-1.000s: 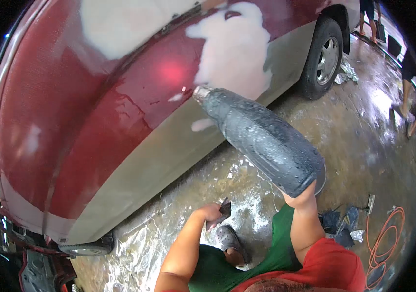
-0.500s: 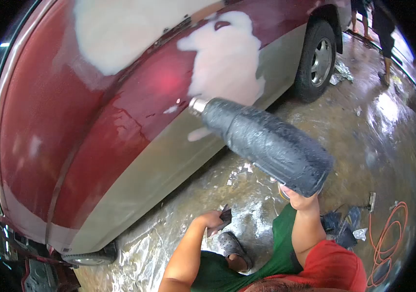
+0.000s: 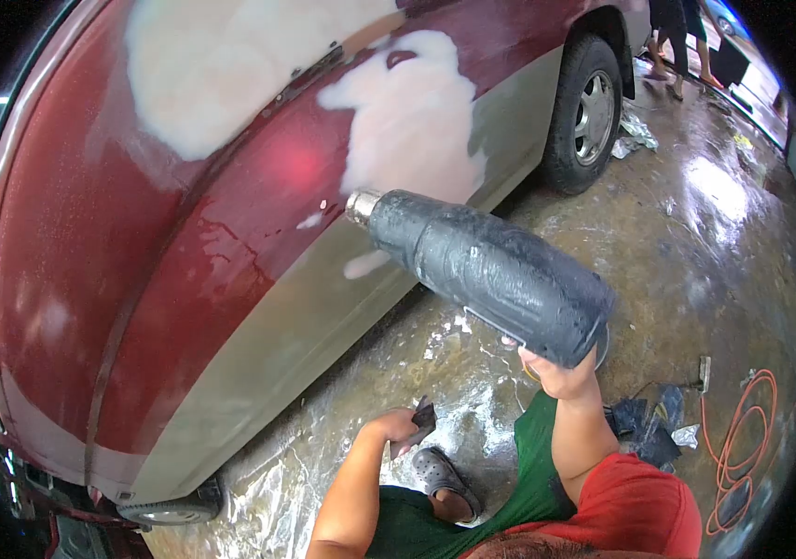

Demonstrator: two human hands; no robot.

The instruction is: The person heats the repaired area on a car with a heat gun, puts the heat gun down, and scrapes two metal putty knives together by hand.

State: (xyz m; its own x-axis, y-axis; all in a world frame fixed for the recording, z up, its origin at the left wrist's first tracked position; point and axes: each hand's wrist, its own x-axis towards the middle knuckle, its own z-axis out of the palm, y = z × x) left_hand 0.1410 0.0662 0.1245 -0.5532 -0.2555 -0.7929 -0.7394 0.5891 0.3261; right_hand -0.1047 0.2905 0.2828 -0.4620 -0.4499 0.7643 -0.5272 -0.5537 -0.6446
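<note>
My right hand (image 3: 561, 368) is wrapped round the handle of a black heat gun (image 3: 491, 270). Its metal nozzle (image 3: 362, 207) points left at the car's side, just below a large pale filler patch (image 3: 417, 121). A red glow (image 3: 297, 166) shows on the maroon paint beyond the nozzle. Lower down, my left hand (image 3: 395, 427) grips a dark, folded sheet of sandpaper (image 3: 424, 421), clear of the car. The maroon and beige car (image 3: 258, 252) fills the left of the view. My fingers on the handle are mostly hidden behind the gun body.
A second filler patch (image 3: 230, 70) spreads over the upper panel. On the wet floor (image 3: 678, 298) lie an orange hose (image 3: 761, 410), dark sheets (image 3: 650, 429) and crumpled foil (image 3: 636, 135). A car wheel (image 3: 589, 116) stands behind the panel. Other people's legs (image 3: 682, 47) show at the top right.
The view has shifted, so the car and heat gun appear slightly further left. The legs at the top right have changed position. Both hands keep their hold.
</note>
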